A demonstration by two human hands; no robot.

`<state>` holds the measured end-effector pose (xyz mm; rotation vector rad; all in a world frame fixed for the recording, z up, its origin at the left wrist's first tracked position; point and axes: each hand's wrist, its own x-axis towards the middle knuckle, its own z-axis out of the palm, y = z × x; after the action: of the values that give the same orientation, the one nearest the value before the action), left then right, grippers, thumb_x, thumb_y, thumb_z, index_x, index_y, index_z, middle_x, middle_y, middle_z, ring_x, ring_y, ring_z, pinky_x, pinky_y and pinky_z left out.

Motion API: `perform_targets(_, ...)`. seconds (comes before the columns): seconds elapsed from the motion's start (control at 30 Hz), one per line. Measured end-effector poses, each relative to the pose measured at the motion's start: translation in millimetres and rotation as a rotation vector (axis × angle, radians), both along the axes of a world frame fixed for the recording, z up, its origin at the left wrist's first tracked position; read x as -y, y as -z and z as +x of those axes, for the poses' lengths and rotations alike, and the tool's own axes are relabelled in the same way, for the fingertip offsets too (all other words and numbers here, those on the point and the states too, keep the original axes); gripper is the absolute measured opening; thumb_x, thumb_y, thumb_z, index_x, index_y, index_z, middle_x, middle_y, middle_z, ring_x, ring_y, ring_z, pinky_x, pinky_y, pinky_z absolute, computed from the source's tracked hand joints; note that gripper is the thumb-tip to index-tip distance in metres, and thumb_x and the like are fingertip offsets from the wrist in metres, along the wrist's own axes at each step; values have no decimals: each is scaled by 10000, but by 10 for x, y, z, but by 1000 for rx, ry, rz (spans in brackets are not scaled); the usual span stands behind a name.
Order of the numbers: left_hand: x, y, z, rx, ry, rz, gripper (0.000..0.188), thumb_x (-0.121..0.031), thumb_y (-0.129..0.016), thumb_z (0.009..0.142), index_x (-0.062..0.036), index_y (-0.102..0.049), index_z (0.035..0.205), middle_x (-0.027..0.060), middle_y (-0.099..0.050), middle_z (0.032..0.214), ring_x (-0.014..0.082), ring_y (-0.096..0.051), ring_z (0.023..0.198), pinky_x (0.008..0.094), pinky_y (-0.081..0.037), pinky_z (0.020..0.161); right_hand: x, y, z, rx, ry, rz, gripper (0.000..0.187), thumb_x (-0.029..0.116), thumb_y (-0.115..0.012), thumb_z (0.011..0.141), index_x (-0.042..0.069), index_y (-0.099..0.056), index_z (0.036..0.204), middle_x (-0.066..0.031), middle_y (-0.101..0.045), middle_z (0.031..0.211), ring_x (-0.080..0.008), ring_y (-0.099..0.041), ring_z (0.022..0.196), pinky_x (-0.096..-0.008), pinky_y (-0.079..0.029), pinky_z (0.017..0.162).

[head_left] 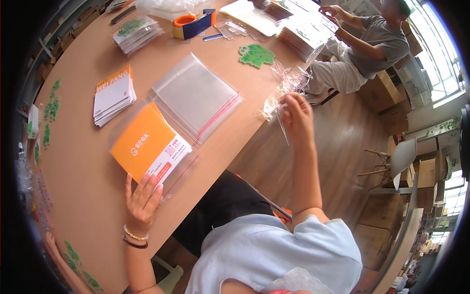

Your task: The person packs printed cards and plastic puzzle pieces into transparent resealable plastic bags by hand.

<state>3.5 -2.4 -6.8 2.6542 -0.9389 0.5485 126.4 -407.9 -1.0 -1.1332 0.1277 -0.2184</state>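
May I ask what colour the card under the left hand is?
The card is mostly orange with a white printed band; see head view.

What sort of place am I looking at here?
Probably a small packing workshop, judging by the stacked clear plastic bags, the tape dispenser and the cardboard boxes.

Brown wood-look flr (338, 147), white chair (404, 156), stacked cardbd boxes (383, 209), bright daylit windows (437, 49) along rt side
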Motion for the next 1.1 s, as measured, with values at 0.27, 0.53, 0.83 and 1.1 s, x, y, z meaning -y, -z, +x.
perform_targets(0.27, 50, -24, 23, 36, 9, 12, 220, -61, -648, 822, -31, -619, 1038, 135, -599, 1213, 309, -546, 1177, 590, -326, 1046, 807, 304, 438, -63, 168, -1240, 189, 111, -679, 795, 40, -649, 967, -49, -617, 801, -129, -560, 704, -265, -452, 644)
perform_targets(0.53, 49, -37, 6, 30, 9, 24, 196, -61, -655, 816, -45, -621, 1007, 136, -597, 1208, 308, -549, 1170, 578, -342, 1040, 681, 414, 395, -53, 336, -1167, 158, 80, -671, 800, 41, -642, 951, -67, -579, 850, -160, -516, 637, -288, -449, 622)
perform_targets(0.83, 144, -120, -34, 31, -143, -1, 244, -67, -677, 790, -48, -647, 1032, 116, -608, 1160, 277, -568, 1120, 511, -391, 1015, 122, -205, 128, 295, 428, -1221, 306, 3, -588, 839, 79, -637, 1131, -57, -562, 995, -112, -463, 640, -237, -420, 571)
perform_targets(1.1, 125, -108, 27, 41, -189, -80, 278, -4, -653, 792, -14, -664, 1070, 125, -614, 1210, 279, -544, 1186, 443, -398, 1032, -1303, -181, -297, 1052, -570, -1370, 604, 152, -751, 666, 114, -567, 1240, -92, -499, 1314, -325, -439, 1261, -485, -370, 1037)
